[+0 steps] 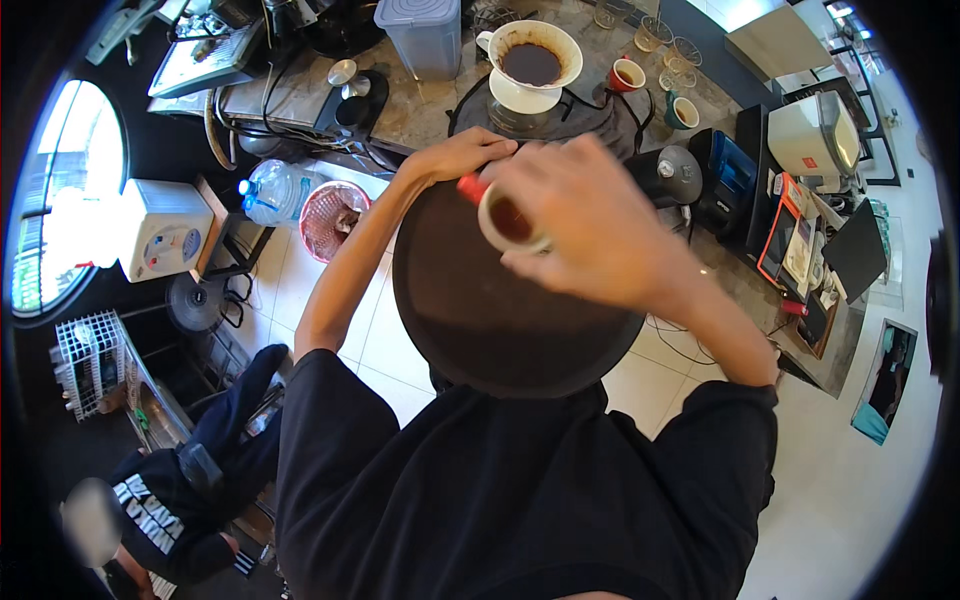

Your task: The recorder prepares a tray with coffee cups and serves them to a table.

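My right hand, blurred by motion, holds a small red cup with a pale inside. The cup is tilted, and dark brown liquid shows in it. Below it lies a large dark round disc, like a tray, between my body and the counter. My left hand is at the disc's far edge by the counter; whether it grips anything cannot be seen. Beyond the hands stands a white coffee dripper with dark wet grounds, on a glass server above a dark cloth.
On the counter are another red cup, a green cup, several glasses and a grey bin. A pink wastebasket and water bottle stand left. A person is at lower left.
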Tool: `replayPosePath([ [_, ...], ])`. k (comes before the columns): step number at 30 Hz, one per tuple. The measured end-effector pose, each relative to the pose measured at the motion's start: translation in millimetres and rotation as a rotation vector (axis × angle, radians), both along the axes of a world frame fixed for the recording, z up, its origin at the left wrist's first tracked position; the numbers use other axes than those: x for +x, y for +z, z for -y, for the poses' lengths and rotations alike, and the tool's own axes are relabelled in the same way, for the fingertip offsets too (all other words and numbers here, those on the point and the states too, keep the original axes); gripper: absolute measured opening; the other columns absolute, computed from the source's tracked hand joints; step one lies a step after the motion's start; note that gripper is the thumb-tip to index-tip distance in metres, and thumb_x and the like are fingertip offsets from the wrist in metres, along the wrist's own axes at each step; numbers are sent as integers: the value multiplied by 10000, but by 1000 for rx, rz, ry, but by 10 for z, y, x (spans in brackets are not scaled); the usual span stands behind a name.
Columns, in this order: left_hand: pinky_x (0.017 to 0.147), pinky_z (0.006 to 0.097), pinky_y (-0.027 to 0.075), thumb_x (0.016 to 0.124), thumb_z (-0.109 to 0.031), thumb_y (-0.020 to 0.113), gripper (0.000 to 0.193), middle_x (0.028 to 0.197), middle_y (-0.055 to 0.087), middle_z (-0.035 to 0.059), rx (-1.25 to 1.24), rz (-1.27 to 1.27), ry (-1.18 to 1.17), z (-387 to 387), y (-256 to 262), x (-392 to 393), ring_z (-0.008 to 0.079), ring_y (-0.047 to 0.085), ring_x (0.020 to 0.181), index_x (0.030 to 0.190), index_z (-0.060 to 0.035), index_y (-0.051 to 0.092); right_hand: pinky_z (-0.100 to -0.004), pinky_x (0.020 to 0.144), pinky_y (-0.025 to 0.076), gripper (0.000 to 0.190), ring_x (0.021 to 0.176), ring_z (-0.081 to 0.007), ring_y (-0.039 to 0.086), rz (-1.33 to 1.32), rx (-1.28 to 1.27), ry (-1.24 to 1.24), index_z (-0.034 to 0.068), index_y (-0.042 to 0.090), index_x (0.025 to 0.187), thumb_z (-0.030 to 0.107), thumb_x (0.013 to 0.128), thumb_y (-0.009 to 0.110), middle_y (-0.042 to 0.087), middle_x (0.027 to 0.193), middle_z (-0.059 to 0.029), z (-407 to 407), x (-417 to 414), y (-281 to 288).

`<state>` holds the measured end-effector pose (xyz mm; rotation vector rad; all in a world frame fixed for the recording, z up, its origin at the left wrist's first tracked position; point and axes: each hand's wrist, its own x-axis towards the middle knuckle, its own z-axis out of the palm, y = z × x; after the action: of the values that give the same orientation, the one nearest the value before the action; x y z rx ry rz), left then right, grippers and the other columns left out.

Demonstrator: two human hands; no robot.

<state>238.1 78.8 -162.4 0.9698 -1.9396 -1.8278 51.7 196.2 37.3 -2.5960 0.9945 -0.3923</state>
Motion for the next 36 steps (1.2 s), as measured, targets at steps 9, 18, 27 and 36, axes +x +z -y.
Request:
replayPosePath([
  [9, 746, 251, 508, 1030, -347, 515, 421, 977, 699, 37, 54, 96, -17, -28, 163, 103, 76, 599, 840, 1123, 33, 671, -359, 803, 380, 510, 888, -234, 598, -136, -54, 64, 58, 563, 1056, 193, 641, 828, 575, 929, -90, -256, 677, -868],
  [18, 800, 256, 496, 1022, -390, 514, 464, 1008, 696, 39, 180, 151, 82, -118, 304, 312, 94, 608, 877, 1146, 29, 668, -407, 931, 382, 571, 1110, -238, 528, -252, -63, 103, 70, 592, 1195, 307, 722, 806, 577, 1099, -85, -287, 653, -679],
  [27, 773, 271, 513, 1024, -388, 508, 456, 972, 694, 45, 258, 182, 214, -151, 320, 457, 99, 618, 845, 1119, 25, 676, -434, 917, 488, 541, 1057, -357, 632, -92, -147, -536, 39, 558, 1271, 373, 862, 674, 661, 1107, -208, 1752, -1481, -928],
  [36, 765, 277, 516, 1026, -392, 501, 458, 970, 697, 45, 184, 126, 221, -195, 184, 532, 103, 621, 845, 1133, 17, 676, -469, 1015, 456, 866, 1250, -407, 542, -579, 225, -654, 85, 440, 1445, 586, 786, 695, 562, 1353, -236, 2764, -1719, -1795],
])
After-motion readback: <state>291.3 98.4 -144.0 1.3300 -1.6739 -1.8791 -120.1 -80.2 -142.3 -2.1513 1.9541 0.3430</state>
